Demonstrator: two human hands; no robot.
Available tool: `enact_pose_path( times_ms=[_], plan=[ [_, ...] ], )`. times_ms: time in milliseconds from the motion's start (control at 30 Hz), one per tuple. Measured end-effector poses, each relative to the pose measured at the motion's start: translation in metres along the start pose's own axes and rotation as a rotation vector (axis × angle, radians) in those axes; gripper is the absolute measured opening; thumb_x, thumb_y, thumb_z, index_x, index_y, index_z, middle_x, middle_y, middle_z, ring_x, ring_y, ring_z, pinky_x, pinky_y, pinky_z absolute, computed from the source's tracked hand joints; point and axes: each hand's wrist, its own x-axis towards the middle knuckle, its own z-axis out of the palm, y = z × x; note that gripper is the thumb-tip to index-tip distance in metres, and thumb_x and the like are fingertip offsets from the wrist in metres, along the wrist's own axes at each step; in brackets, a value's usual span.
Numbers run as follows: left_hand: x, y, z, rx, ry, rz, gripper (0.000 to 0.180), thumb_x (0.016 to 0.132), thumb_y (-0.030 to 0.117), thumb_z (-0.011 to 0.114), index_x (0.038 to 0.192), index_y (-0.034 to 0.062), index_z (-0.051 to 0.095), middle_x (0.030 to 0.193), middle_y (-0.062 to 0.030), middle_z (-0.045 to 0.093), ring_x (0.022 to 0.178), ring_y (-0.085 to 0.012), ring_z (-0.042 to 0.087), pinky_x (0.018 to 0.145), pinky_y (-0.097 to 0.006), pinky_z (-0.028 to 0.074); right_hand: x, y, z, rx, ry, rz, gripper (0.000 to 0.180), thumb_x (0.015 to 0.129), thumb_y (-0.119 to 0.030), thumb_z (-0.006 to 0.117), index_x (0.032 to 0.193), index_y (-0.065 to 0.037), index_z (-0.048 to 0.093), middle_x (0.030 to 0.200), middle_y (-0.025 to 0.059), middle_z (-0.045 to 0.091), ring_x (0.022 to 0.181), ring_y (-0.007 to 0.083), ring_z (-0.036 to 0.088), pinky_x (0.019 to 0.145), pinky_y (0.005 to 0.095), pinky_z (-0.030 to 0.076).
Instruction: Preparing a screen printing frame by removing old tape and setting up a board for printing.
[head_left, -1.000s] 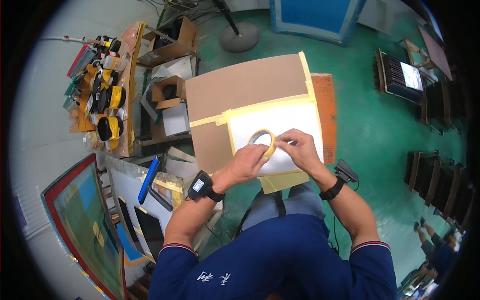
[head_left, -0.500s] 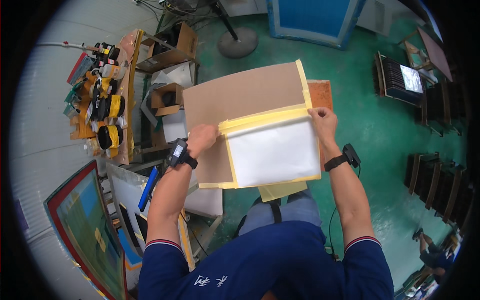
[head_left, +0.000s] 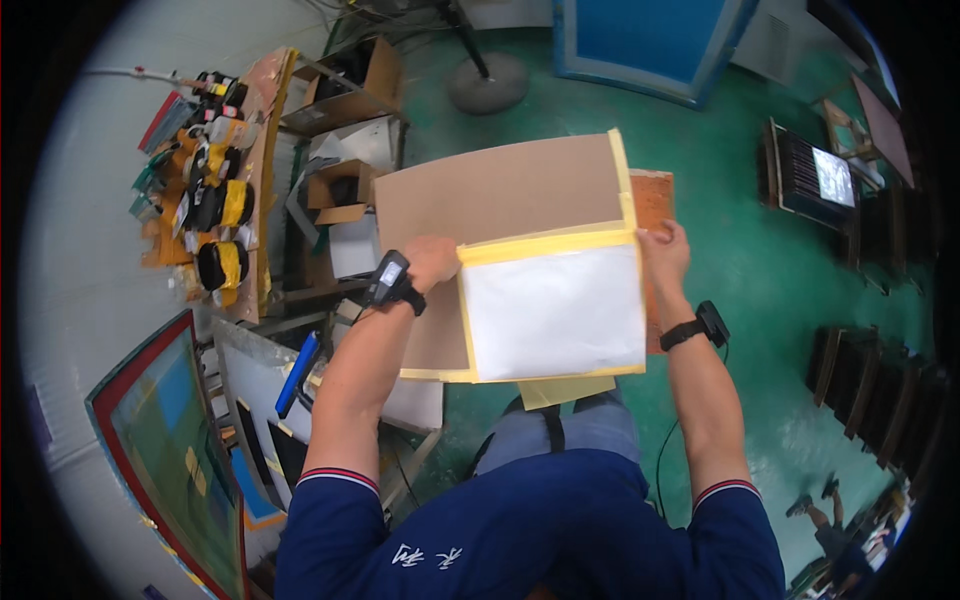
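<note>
A brown board (head_left: 500,190) is in front of me, with a white sheet (head_left: 556,312) on its lower right part. Yellow masking tape (head_left: 550,246) runs across the sheet's upper edge, and more tape borders the sheet and the board's right side. At the left end of that strip is my left hand (head_left: 432,262), its fingers closed on the tape. My right hand (head_left: 666,258) pinches at the strip's right end, by the board's edge. A black device is strapped to each wrist.
An orange-brown panel (head_left: 655,200) shows behind the board. To the left stand a shelf (head_left: 268,190) with tape rolls (head_left: 222,265), cardboard boxes (head_left: 340,190) and a red-edged framed screen (head_left: 170,440). Dark racks (head_left: 865,385) line the right, where another person (head_left: 835,540) is at lower right.
The tape strip now lies closer against the sheet's upper edge. Both hands have shifted slightly right and the right one slightly down, while the whole view has also moved a little.
</note>
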Motion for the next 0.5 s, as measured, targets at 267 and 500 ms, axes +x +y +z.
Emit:
enact_pose_path(
  times_ms=[267,500],
  plan=[
    [0.002,0.002,-0.004,-0.024,0.030,-0.034,0.024,0.082,0.023,0.068,0.095,0.0053,0.075,0.096,-0.0185,0.073,0.091,-0.0370,0.070,0.079,-0.044,0.055,-0.136,-0.029,0.127,-0.659,-0.757,-1.158,0.053,0.090,-0.028,0.064,0.130,0.006,0.054,0.142,0.0238,0.049,0.138,0.0375,0.040,0.118,0.0478,0.028],
    [-0.010,-0.001,-0.011,-0.095,-0.009,-0.059,0.023,0.079,0.020,0.067,0.095,0.0057,0.076,0.098,-0.0196,0.072,0.094,-0.0353,0.070,0.080,-0.042,0.056,-0.138,-0.045,0.174,-0.998,-0.851,-1.147,0.074,0.095,-0.053,0.047,0.134,0.010,0.049,0.153,0.0272,0.034,0.145,0.0378,0.028,0.120,0.0468,0.023]
  ],
)
